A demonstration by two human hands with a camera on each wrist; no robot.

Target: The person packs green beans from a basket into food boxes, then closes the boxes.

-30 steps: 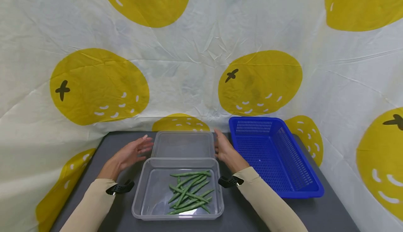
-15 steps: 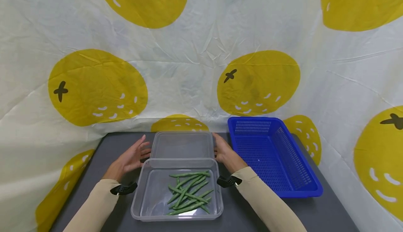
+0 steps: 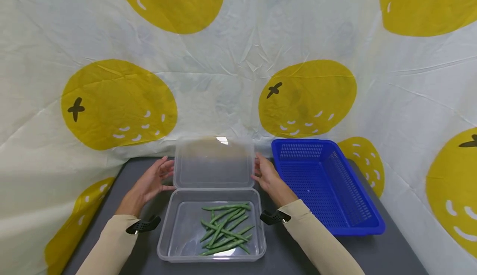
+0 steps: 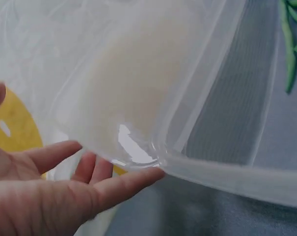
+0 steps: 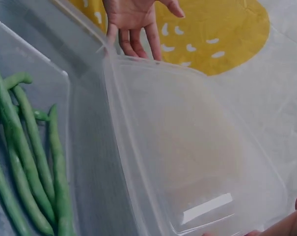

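Note:
A clear plastic lid (image 3: 214, 163) stands tilted up behind a clear plastic food container (image 3: 186, 229), its near edge at the container's back rim. Several green beans (image 3: 227, 227) lie in the container, mostly toward the right. My left hand (image 3: 150, 182) is at the lid's left edge, fingers extended; in the left wrist view its fingertips (image 4: 150, 174) touch the lid's near corner. My right hand (image 3: 269, 179) is at the lid's right edge with fingers stretched out, their tips partly hidden by the lid. Neither thumb is closed over the lid.
A blue perforated plastic basket (image 3: 309, 184) stands on the right, close beside my right forearm. The dark grey table (image 3: 145, 262) ends at the back against a white cloth (image 3: 223, 101) with a yellow fruit print.
The lid has tipped up from lying lower, its far edge rising against the cloth. My left hand has closed in on the lid's left edge. The container and beans have stayed in place.

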